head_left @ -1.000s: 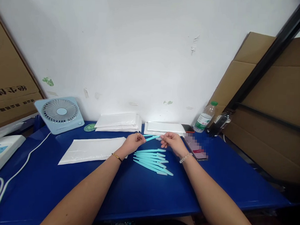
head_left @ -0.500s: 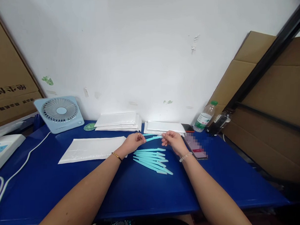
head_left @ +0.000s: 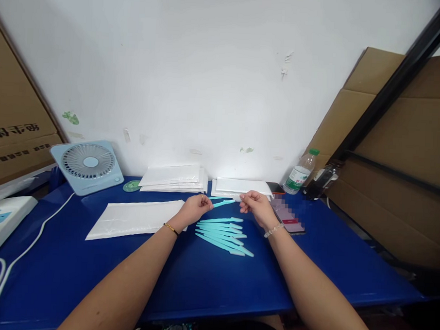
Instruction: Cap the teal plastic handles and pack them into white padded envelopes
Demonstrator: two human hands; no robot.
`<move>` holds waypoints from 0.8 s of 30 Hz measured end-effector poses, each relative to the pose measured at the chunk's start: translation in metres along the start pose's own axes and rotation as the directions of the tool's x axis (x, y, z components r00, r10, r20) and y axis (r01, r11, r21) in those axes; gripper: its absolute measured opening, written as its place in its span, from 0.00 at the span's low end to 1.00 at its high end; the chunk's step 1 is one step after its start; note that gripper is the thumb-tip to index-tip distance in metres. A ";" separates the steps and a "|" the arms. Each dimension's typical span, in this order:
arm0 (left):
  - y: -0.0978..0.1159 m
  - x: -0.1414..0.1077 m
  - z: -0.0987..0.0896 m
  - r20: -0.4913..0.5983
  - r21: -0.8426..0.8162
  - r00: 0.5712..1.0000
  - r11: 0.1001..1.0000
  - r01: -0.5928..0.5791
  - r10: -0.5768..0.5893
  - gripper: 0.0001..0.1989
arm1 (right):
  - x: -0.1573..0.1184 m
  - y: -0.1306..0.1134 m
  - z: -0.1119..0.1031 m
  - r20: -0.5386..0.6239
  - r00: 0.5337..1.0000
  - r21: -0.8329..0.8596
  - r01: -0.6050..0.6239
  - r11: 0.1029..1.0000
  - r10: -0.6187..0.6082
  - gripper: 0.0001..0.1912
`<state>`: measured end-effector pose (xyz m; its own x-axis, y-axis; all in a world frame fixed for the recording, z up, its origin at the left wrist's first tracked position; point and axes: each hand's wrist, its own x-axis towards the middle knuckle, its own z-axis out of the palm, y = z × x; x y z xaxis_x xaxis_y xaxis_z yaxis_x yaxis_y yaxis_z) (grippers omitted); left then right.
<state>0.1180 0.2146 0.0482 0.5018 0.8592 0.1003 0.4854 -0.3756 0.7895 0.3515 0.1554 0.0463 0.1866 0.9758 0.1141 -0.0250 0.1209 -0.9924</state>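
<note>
My left hand pinches the handle end of a turquoise eyebrow razor, whose pale blade end points right. Just past that end is my right hand, its thumb and forefinger pressed together. Whatever is between them, if anything, is too small to make out. Behind the held razor lies another turquoise strip, partly hidden. Several more eyebrow razors are fanned out on the blue table below my hands, blade ends to the right.
A white padded envelope lies left of my left hand. Stacks of white envelopes stand against the wall, with another pile beside them. A phone, a water bottle and a dark jar are right; a fan is left.
My right hand has shifted slightly right, away from the blade end of the held razor, so a small gap shows. My left hand has stayed in place.
</note>
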 end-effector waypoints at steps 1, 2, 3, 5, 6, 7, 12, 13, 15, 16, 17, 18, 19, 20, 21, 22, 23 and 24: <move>0.000 0.000 0.000 -0.006 0.005 1.000 1.000 0.000 0.000 0.14 | 0.000 0.000 0.000 0.001 1.000 -0.005 -0.001 1.000 0.001 0.18; 0.000 0.000 0.000 -0.008 0.009 1.000 1.000 -0.001 0.001 0.14 | 0.000 0.000 0.001 0.009 1.000 -0.008 -0.002 1.000 0.002 0.18; 0.000 0.000 0.000 -0.007 0.010 1.000 1.000 -0.004 0.004 0.14 | -0.001 0.000 0.002 0.025 1.000 -0.009 -0.006 1.000 0.006 0.18; 0.001 -0.001 0.001 0.010 0.001 1.000 1.000 -0.018 0.018 0.14 | -0.003 0.001 0.006 0.070 0.997 -0.010 -0.022 1.000 0.023 0.18; 0.001 -0.001 0.001 0.024 -0.003 0.999 1.000 -0.030 0.030 0.15 | -0.003 0.002 0.008 0.097 0.995 -0.015 -0.035 0.999 0.036 0.18; 0.002 -0.002 0.001 0.038 -0.003 0.998 0.999 -0.043 0.043 0.15 | -0.004 0.002 0.009 0.128 0.990 -0.028 -0.051 0.998 0.054 0.19; 0.001 -0.004 0.002 0.067 0.146 0.994 0.984 -0.098 0.089 0.14 | 0.001 0.011 0.001 0.124 0.992 -0.404 0.064 0.912 -0.014 0.16; 0.000 -0.004 0.002 0.036 0.220 0.993 0.969 -0.114 0.109 0.14 | 0.004 0.013 -0.004 0.101 0.989 -0.530 0.143 0.836 -0.105 0.14; -0.003 -0.004 0.003 -0.024 0.374 0.988 0.918 -0.132 0.152 0.14 | 0.009 0.018 -0.013 0.127 0.954 -0.728 0.275 0.628 -0.271 0.07; -0.004 -0.004 0.004 -0.033 0.433 0.986 0.892 -0.133 0.163 0.15 | 0.012 0.020 -0.017 0.167 0.936 -0.784 0.317 0.534 -0.310 0.06; -0.006 -0.004 0.005 -0.026 0.474 0.986 0.871 -0.132 0.164 0.17 | 0.014 0.022 -0.019 0.207 0.925 -0.817 0.342 0.464 -0.318 0.08; -0.007 -0.003 0.005 -0.008 0.500 0.987 0.855 -0.135 0.160 0.18 | 0.015 0.023 -0.019 0.240 0.920 -0.836 0.358 0.416 -0.309 0.10; -0.009 -0.003 0.005 0.009 0.517 0.987 0.845 -0.140 0.158 0.18 | 0.016 0.024 -0.019 0.263 0.919 -0.848 0.365 0.384 -0.293 0.10; -0.010 -0.002 0.005 0.020 0.526 0.987 0.838 -0.145 0.159 0.17 | 0.017 0.024 -0.018 0.276 0.920 -0.856 0.366 0.365 -0.277 0.08; -0.010 -0.001 0.004 0.020 0.533 0.987 0.833 -0.147 0.161 0.16 | 0.017 0.024 -0.016 0.280 0.923 -0.860 0.363 0.358 -0.264 0.07; -0.011 -0.001 0.003 0.009 0.539 0.986 0.830 -0.145 0.166 0.15 | 0.017 0.024 -0.014 0.278 0.927 -0.862 0.357 0.360 -0.253 0.06; -0.011 0.000 0.002 -0.010 0.546 0.985 0.827 -0.137 0.170 0.14 | 0.016 0.023 -0.013 0.270 0.933 -0.862 0.345 0.371 -0.240 0.06; -0.011 0.000 0.001 -0.027 0.549 0.985 0.826 -0.128 0.170 0.12 | 0.015 0.023 -0.012 0.258 0.940 -0.862 0.328 0.387 -0.223 0.05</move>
<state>0.1140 0.2185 0.0391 0.5576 0.7917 0.2496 0.7299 -0.6108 0.3068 0.3660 0.1708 0.0249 -0.0721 0.9376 0.3403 0.8978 0.2096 -0.3874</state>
